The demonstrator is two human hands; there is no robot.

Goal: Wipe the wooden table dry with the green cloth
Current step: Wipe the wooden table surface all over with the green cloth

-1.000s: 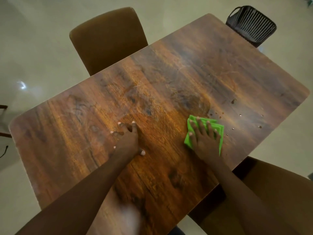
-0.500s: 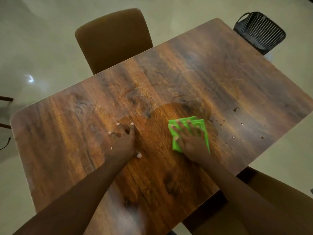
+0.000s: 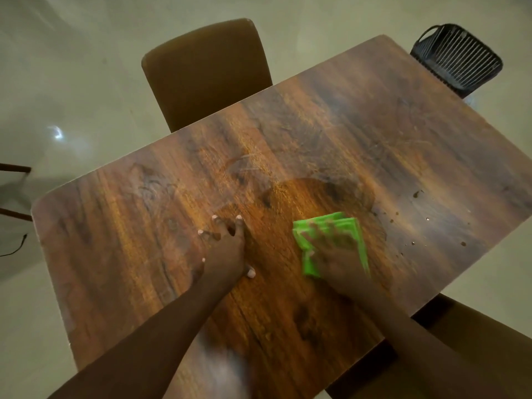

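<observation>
The wooden table (image 3: 359, 133) fills the view, dark brown with a strong grain. A folded green cloth (image 3: 349, 230) lies flat near its middle right, and my right hand (image 3: 335, 256) presses down on it with the fingers spread over the top, blurred by motion. My left hand (image 3: 226, 250) rests flat on the bare wood to the left of the cloth, fingers apart, holding nothing. A smeared wet arc shows on the wood just beyond the cloth. Several water droplets (image 3: 417, 194) dot the surface to the right of the cloth.
A brown upholstered chair (image 3: 204, 73) stands at the far side of the table. A black slatted basket (image 3: 457, 60) sits on the floor past the far right corner. Another brown chair (image 3: 472, 335) is tucked at the near right edge. Pale floor surrounds the table.
My right hand slid the green cloth leftward, toward my left hand, leaving a wet smear behind it. My left hand stayed planted in the same spot.
</observation>
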